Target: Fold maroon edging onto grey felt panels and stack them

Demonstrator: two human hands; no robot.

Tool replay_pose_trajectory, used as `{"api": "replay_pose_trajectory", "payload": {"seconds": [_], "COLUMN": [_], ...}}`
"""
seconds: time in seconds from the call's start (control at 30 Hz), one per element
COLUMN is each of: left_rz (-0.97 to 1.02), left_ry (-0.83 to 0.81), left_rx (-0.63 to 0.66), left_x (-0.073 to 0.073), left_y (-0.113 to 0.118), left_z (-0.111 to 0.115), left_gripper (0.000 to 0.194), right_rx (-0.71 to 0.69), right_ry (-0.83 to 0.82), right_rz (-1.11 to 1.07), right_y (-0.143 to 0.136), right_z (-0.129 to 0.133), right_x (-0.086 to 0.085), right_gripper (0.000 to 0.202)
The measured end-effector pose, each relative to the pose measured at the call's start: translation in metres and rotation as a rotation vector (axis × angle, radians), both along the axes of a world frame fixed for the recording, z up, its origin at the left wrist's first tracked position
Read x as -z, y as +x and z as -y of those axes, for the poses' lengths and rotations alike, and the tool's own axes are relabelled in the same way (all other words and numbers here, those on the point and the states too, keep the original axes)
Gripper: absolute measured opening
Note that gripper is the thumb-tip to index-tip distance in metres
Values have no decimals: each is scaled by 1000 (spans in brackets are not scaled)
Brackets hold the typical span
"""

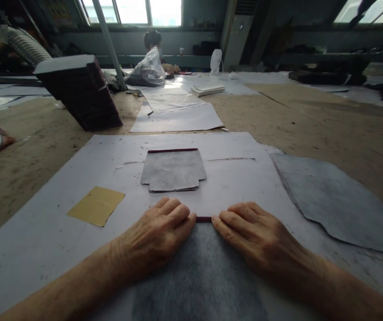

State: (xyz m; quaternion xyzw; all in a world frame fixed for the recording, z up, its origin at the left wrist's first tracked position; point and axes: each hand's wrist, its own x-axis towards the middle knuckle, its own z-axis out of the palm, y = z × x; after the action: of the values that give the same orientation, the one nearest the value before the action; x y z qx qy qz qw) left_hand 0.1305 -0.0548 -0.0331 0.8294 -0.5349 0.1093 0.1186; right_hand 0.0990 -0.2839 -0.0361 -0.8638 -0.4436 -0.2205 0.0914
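A grey-backed sheet (204,272) lies in front of me, its far edge turned over into a narrow dark red strip. My left hand (164,232) is closed, with its fingertips pressed on the left part of that strip. On the right part, my right hand (251,232) pinches in the same way, its fingers curled together. A short length of red edge shows between the two hands. Just beyond them rests a smaller grey piece (174,170) with notched lower corners and a dark red strip along its far edge. White paper (60,249) lies beneath everything.
A yellow square (97,206) lies at left, and a stack of grey sheets (338,200) at right. Farther back stand a tilted dark stack (80,93), a plastic bag (147,69) and a white fan (216,61). Two other people are at the far tables.
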Motion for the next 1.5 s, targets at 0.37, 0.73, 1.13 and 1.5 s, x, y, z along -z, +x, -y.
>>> {"api": "replay_pose_trajectory", "payload": {"seconds": [0.37,0.73,1.13,1.5], "left_rz": [-68,-40,-149,-95], "left_ry": [-7,-32,-46,-12], "left_rx": [5,8,23,22], "left_x": [2,3,-1,-4], "left_y": [1,-1,7,12], "left_z": [-3,-2,-17,-49], "left_gripper": [29,31,27,32], "right_rx": [-25,351,-35,-9], "right_ry": [35,408,198,24], "right_rz": [-77,-346,-158,-208], "right_y": [-2,-1,1,7], "right_z": [21,21,-29,-33], "right_x": [2,-8,12,6], "right_gripper": [25,10,24,37]}}
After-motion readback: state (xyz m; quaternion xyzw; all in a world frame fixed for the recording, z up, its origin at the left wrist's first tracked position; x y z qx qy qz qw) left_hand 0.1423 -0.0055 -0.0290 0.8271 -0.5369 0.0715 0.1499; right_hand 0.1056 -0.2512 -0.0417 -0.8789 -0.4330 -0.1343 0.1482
